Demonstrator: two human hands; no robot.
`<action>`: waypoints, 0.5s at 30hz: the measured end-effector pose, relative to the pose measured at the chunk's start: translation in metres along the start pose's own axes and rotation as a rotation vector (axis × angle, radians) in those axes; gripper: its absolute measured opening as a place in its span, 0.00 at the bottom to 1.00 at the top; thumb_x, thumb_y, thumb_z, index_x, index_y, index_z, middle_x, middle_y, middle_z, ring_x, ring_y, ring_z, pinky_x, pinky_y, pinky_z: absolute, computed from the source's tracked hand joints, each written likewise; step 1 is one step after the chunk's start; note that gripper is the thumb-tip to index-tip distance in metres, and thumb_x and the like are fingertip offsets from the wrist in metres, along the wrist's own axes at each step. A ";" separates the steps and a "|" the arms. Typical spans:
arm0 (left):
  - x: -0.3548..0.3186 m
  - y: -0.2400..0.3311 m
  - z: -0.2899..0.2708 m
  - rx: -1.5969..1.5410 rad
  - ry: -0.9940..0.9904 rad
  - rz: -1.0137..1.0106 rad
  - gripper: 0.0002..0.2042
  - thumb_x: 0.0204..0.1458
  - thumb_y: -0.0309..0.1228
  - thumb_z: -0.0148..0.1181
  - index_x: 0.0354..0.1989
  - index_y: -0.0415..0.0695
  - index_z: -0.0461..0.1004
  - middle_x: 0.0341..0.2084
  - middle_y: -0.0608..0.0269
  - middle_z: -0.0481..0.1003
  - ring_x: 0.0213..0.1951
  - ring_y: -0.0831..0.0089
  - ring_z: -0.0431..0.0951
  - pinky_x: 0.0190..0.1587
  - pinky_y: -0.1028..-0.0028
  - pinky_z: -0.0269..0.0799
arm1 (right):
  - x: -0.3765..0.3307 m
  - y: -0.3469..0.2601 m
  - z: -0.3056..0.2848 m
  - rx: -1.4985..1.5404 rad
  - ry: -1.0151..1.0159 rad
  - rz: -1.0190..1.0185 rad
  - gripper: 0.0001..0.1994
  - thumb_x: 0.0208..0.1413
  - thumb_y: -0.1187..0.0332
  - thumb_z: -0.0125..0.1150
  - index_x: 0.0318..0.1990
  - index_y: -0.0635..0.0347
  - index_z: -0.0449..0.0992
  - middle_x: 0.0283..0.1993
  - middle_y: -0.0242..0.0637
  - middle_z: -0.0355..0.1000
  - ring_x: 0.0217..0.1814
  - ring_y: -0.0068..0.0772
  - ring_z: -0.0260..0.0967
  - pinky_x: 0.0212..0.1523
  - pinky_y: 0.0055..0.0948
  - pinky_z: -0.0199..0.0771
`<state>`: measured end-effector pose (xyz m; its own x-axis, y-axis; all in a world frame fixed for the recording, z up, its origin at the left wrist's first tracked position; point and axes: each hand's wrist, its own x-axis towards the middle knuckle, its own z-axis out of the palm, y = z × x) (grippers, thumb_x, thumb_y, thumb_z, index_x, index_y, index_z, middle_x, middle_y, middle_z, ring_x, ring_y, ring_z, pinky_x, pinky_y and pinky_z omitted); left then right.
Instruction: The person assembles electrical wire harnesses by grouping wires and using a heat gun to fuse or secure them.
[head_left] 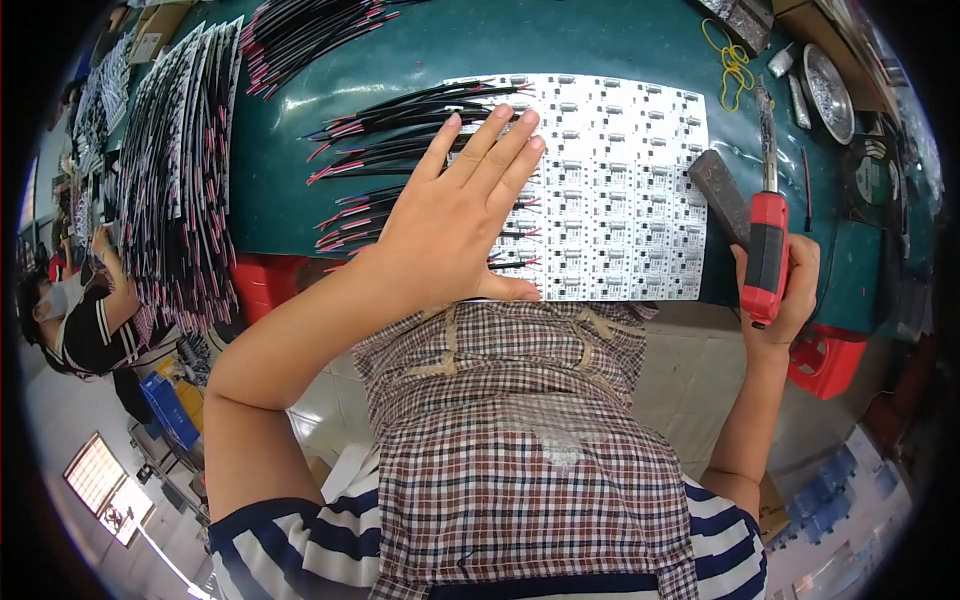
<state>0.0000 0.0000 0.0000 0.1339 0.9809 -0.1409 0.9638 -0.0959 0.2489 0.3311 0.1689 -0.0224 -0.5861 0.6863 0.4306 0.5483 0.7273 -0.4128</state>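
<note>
A white circuit board panel [625, 190] printed with rows of small components lies on the green table in front of me. Short black cables [385, 150] with red and other coloured bare-ended leads stick out from its left side. My left hand [440, 225] rests flat across the cables and the panel's left part, fingers stretched, hiding some cable ends. At the panel's right, my right hand [800, 290] grips a red and black soldering gun [768, 245], its metal tip pointing away from me. A dark, worn block [720, 195] sits between the gun and the panel.
Panels with cables [180, 170] are piled at the left; loose black cables [310, 35] lie at the back. A yellow cord [733, 65], metal bowl [828, 95] and round reel [872, 180] are at the right. Red stools [828, 362] stand below; a co-worker [85, 310] sits left.
</note>
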 end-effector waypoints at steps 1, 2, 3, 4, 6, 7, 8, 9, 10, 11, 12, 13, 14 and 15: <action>-0.001 0.000 0.000 -0.013 0.018 0.000 0.62 0.38 0.70 0.65 0.74 0.34 0.51 0.75 0.48 0.49 0.77 0.52 0.44 0.75 0.48 0.38 | 0.000 -0.002 -0.001 -0.007 -0.003 0.008 0.26 0.42 0.77 0.79 0.49 0.62 0.70 0.42 0.42 0.71 0.41 0.42 0.72 0.43 0.32 0.74; -0.002 0.001 0.000 -0.027 0.035 0.000 0.62 0.37 0.70 0.66 0.73 0.34 0.52 0.75 0.48 0.49 0.77 0.52 0.44 0.75 0.48 0.39 | 0.001 -0.003 -0.003 -0.015 -0.005 0.016 0.26 0.42 0.78 0.79 0.48 0.62 0.70 0.41 0.43 0.71 0.41 0.43 0.72 0.43 0.32 0.74; 0.000 0.001 0.003 -0.026 0.042 -0.002 0.62 0.37 0.70 0.66 0.73 0.34 0.52 0.75 0.48 0.49 0.77 0.52 0.44 0.75 0.48 0.39 | 0.003 -0.001 -0.003 -0.016 -0.002 0.010 0.26 0.42 0.78 0.79 0.48 0.62 0.70 0.41 0.43 0.71 0.41 0.43 0.72 0.43 0.32 0.74; 0.002 0.001 0.005 -0.015 0.061 0.002 0.63 0.36 0.71 0.65 0.73 0.33 0.52 0.75 0.47 0.50 0.76 0.50 0.47 0.75 0.48 0.40 | 0.005 0.000 -0.004 -0.023 -0.007 -0.003 0.26 0.42 0.78 0.79 0.48 0.62 0.70 0.42 0.43 0.71 0.40 0.44 0.72 0.43 0.33 0.74; 0.003 0.003 0.009 -0.004 0.079 0.006 0.64 0.35 0.72 0.65 0.73 0.33 0.52 0.74 0.45 0.50 0.75 0.49 0.49 0.74 0.48 0.41 | 0.007 0.000 -0.004 -0.031 -0.011 -0.014 0.27 0.42 0.78 0.79 0.48 0.62 0.70 0.42 0.43 0.71 0.40 0.44 0.72 0.43 0.33 0.74; 0.002 0.004 0.010 -0.022 0.085 0.001 0.64 0.35 0.72 0.65 0.73 0.33 0.52 0.74 0.44 0.50 0.75 0.48 0.49 0.74 0.48 0.41 | 0.007 -0.001 -0.004 -0.036 -0.025 -0.006 0.27 0.42 0.78 0.79 0.48 0.62 0.70 0.42 0.43 0.71 0.40 0.45 0.72 0.43 0.33 0.74; 0.001 0.005 0.011 -0.041 0.090 -0.004 0.64 0.35 0.72 0.65 0.73 0.33 0.52 0.74 0.44 0.50 0.75 0.48 0.49 0.74 0.47 0.41 | 0.007 -0.002 -0.004 -0.042 -0.040 0.002 0.27 0.41 0.78 0.79 0.48 0.63 0.70 0.42 0.44 0.71 0.41 0.45 0.71 0.44 0.33 0.74; 0.001 0.004 0.011 -0.041 0.091 -0.006 0.64 0.35 0.72 0.65 0.73 0.33 0.52 0.74 0.44 0.50 0.75 0.48 0.49 0.74 0.47 0.41 | 0.008 -0.003 -0.005 -0.041 -0.040 0.001 0.27 0.41 0.78 0.79 0.48 0.63 0.70 0.42 0.44 0.71 0.41 0.45 0.71 0.44 0.33 0.74; 0.002 0.004 0.010 -0.053 0.090 -0.002 0.64 0.35 0.72 0.65 0.73 0.33 0.52 0.74 0.44 0.50 0.75 0.48 0.48 0.74 0.47 0.40 | 0.009 -0.003 -0.006 -0.059 -0.044 0.001 0.27 0.41 0.78 0.79 0.49 0.63 0.70 0.42 0.43 0.70 0.41 0.44 0.71 0.44 0.33 0.74; 0.002 0.003 0.009 -0.066 0.089 0.002 0.63 0.36 0.72 0.65 0.73 0.33 0.52 0.74 0.44 0.50 0.75 0.47 0.48 0.74 0.46 0.40 | 0.010 -0.004 -0.007 -0.079 -0.049 0.002 0.27 0.41 0.78 0.80 0.49 0.63 0.70 0.43 0.43 0.70 0.42 0.43 0.71 0.45 0.33 0.73; 0.003 0.003 0.007 -0.070 0.088 0.001 0.63 0.36 0.72 0.65 0.73 0.33 0.52 0.74 0.44 0.50 0.75 0.47 0.48 0.74 0.46 0.40 | 0.011 -0.006 -0.009 -0.079 -0.052 0.002 0.27 0.41 0.78 0.80 0.49 0.63 0.70 0.43 0.43 0.70 0.42 0.43 0.71 0.45 0.33 0.73; 0.005 0.003 0.002 -0.049 0.107 -0.011 0.63 0.36 0.72 0.65 0.73 0.33 0.52 0.74 0.44 0.50 0.75 0.47 0.48 0.74 0.45 0.40 | 0.012 -0.010 -0.012 -0.070 -0.046 0.029 0.26 0.43 0.78 0.79 0.49 0.63 0.70 0.43 0.41 0.72 0.43 0.41 0.72 0.47 0.32 0.73; 0.007 0.002 0.000 -0.028 0.126 -0.022 0.63 0.36 0.71 0.65 0.73 0.34 0.52 0.74 0.44 0.49 0.75 0.47 0.48 0.74 0.45 0.39 | 0.013 -0.012 -0.016 -0.062 -0.040 0.057 0.26 0.44 0.79 0.78 0.50 0.63 0.70 0.43 0.40 0.74 0.44 0.39 0.72 0.48 0.31 0.72; 0.006 0.000 0.003 -0.029 0.126 -0.024 0.63 0.36 0.71 0.65 0.73 0.34 0.52 0.74 0.44 0.49 0.75 0.47 0.48 0.74 0.45 0.39 | 0.013 -0.014 -0.019 -0.061 -0.042 0.056 0.26 0.44 0.79 0.78 0.50 0.63 0.70 0.43 0.40 0.74 0.44 0.39 0.72 0.48 0.31 0.72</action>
<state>0.0016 0.0050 -0.0033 0.0790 0.9965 -0.0262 0.9590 -0.0688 0.2749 0.3269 0.1681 0.0042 -0.5775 0.7257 0.3740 0.6154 0.6880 -0.3846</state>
